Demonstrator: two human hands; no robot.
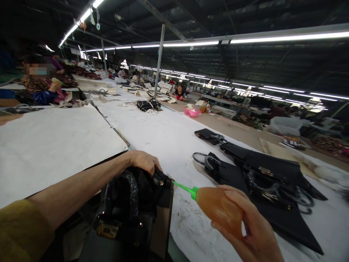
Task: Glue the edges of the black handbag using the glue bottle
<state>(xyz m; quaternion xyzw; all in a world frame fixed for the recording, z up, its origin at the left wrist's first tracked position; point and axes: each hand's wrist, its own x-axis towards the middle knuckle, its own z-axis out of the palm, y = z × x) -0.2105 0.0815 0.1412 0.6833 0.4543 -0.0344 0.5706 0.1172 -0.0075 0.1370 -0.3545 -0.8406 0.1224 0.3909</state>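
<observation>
Fingers of the right hand (253, 225) wrapped around an amber squeeze bottle (218, 207), thumb along the upper side. Bottle near horizontal, green nozzle (188, 189) pointing left. Nozzle tip is right at the upper right corner of the black handbag (128, 249); can't tell if it's actually touching. Left hand (144, 162) has its fingers curled down and gripping the bag at the top edge, fingertips hidden. Mustard sleeve (24, 229) on that arm.

Bag is lower centre, at the near side of the white-covered desk (152, 134). Gold clasp (108, 229) on its front, handle (133, 193) wrapped in clear plastic. Beige-brown panel (160, 229) shows down the right side.

Further right on the desk: several more black handbags (261, 160) lying flat, some overlapping, handles also wrapped. Beyond them, pink basin (192, 112). Metal post (160, 62) behind, co-worker in red (180, 96) seated past it.
</observation>
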